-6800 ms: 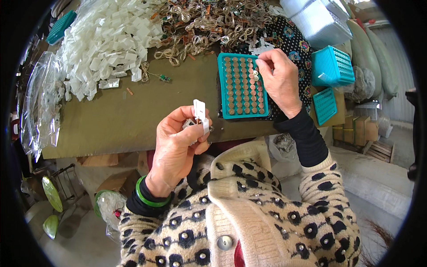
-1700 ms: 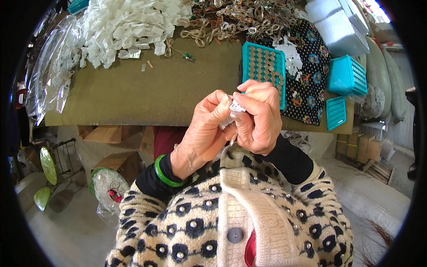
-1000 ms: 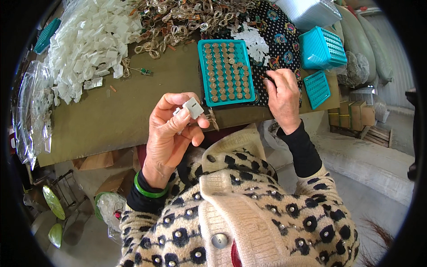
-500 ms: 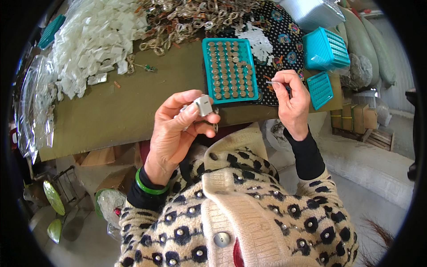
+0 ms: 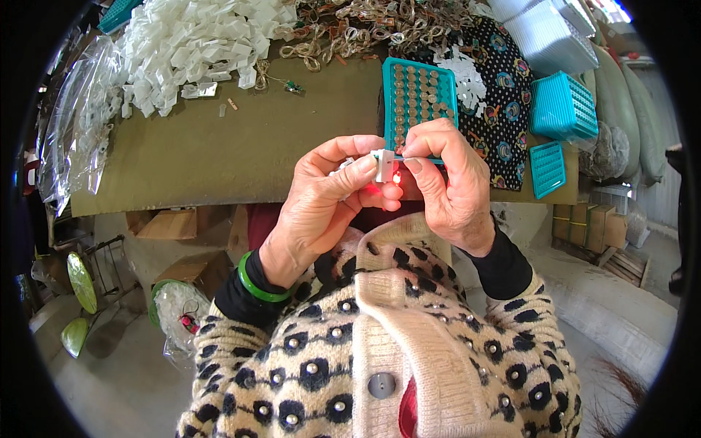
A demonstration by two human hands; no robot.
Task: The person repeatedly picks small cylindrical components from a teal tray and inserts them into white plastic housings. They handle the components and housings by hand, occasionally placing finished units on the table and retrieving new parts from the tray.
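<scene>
My left hand [image 5: 321,186] is closed around a small white plastic case [image 5: 384,166], gripped between thumb and fingers. A slot shows in the face of the case turned to the right. My right hand [image 5: 460,190] pinches a thin pale strip [image 5: 399,158] whose tip is at that slot; how far it goes in I cannot tell. A red light [image 5: 396,177] glows just beneath the strip and tints the left fingertips. Behind the hands, a teal tray [image 5: 388,95] holds rows of round, coin-like metal cells; the right hand hides its lower part.
White plastic pieces [image 5: 197,44] are heaped at the far left, beside coiled wires [image 5: 380,29]. Thin white pieces [image 5: 464,77] lie on a dotted black cloth [image 5: 504,109]. Stacked teal trays [image 5: 562,106] and one single tray [image 5: 548,169] are at the right. Clear plastic bags hang at the left edge.
My right hand has moved left and brought the strip to the case. My left hand has shifted right and slightly up. A red light now shows at the case.
</scene>
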